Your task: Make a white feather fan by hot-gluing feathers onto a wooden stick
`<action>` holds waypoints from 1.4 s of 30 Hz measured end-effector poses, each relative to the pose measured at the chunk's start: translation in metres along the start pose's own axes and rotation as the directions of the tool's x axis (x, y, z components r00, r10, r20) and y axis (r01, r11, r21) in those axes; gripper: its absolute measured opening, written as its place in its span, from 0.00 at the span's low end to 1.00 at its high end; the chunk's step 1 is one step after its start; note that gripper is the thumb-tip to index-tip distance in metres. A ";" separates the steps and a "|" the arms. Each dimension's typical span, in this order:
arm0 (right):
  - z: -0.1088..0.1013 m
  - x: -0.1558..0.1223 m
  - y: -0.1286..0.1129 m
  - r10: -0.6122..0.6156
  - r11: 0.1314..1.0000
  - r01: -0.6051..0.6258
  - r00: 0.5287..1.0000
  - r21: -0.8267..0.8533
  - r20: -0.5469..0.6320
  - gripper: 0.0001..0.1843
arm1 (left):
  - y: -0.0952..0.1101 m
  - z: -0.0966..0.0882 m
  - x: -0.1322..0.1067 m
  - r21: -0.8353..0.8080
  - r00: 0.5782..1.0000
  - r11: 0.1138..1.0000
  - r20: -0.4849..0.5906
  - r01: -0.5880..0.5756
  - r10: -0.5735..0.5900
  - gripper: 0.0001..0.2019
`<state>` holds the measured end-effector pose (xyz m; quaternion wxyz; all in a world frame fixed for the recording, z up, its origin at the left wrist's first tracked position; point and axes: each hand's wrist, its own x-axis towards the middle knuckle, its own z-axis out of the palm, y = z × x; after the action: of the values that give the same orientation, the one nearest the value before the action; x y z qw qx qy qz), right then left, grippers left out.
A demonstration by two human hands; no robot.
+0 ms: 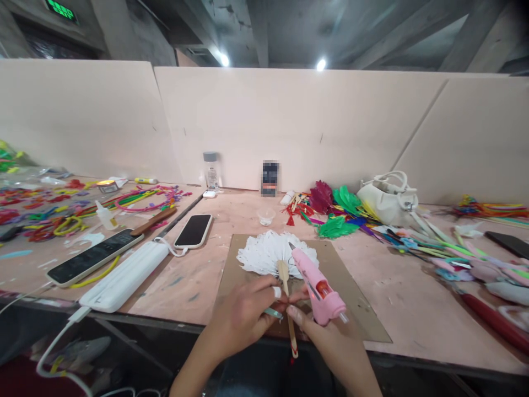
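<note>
A white feathery hand fan [264, 251] lies over a brown board [351, 292], its wooden handle [292, 331] pointing toward me. A red cord shows at the handle's lower end. My left hand [242, 309] is closed, fingertips pinching at the handle; a small pale green piece [273, 313] pokes out below its fingers, of a kind I cannot make out. In my right hand [330, 336] is a pink hot glue gun [314, 278], nozzle tilted up and left above the fan. That hand's thumb and fingertip also meet at the handle, close to my left fingers.
Left are a white power bank [126, 275], phones [193, 230], a glue bottle [106, 216] and colourful craft pieces. A clear bottle [211, 171] stands by the partition [289, 121]. Right are coloured feathers [336, 220], a white handbag [388, 198] and red-handled pliers [491, 317].
</note>
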<state>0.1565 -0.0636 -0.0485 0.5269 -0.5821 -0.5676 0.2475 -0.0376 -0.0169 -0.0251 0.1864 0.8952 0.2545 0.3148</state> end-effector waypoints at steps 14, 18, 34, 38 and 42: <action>0.003 0.001 -0.010 -0.053 0.997 0.054 0.999 -0.061 0.010 0.08 | 0.005 0.000 0.004 0.115 0.996 0.991 0.056 0.065 -0.071 0.11; -0.001 0.004 -0.010 -0.051 0.993 0.052 0.999 -0.103 0.012 0.08 | 0.007 0.000 0.005 0.110 0.994 0.989 0.047 0.096 -0.102 0.10; 0.003 0.000 0.015 0.015 0.995 -0.026 0.994 -0.099 -0.108 0.16 | -0.004 0.003 0.006 0.180 0.950 0.937 -0.149 0.300 -0.275 0.09; 0.000 -0.004 0.001 0.193 0.979 -0.188 0.978 0.074 -0.072 0.19 | -0.003 0.000 0.007 0.123 0.954 0.955 -0.166 0.270 -0.248 0.11; -0.001 -0.004 -0.005 0.313 0.925 -0.294 0.949 0.241 -0.045 0.21 | 0.004 -0.005 0.007 0.050 0.958 0.968 -0.164 0.245 -0.234 0.10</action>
<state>0.1543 -0.0689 -0.0450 0.5694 -0.6073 -0.4157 0.3664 -0.0345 -0.0155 -0.0161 0.1711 0.8362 0.3857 0.3503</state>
